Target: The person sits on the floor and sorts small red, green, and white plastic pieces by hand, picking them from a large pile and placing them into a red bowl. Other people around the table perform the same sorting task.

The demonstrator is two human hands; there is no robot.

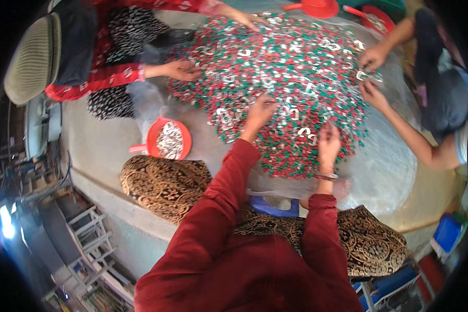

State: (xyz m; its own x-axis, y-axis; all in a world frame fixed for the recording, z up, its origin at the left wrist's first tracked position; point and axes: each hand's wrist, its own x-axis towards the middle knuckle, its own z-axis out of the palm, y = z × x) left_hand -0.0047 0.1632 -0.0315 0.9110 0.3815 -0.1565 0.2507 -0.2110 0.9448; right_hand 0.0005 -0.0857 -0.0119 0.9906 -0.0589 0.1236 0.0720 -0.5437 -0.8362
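Observation:
A wide heap of small red, green and whitish pieces (296,78) lies on a clear plastic sheet (382,179) on the floor. Among them are scattered pale, silvery loop-like bits (223,115). My left hand (261,112) is over the near middle of the heap, its fingers curled together in a pinch; whatever is between them is too small to name. To its right, my right hand (328,150), with a bracelet at the wrist, reaches into the near edge of the heap. Its fingertips are blurred, so I cannot tell whether they hold a piece.
A red pan (186,139) of silvery bits stands left of the heap; two more red pans (320,7) (386,20) are at the back. One co-worker's hands (179,70) reach in from the left. Another's hands (373,58) handle silvery pieces at the right.

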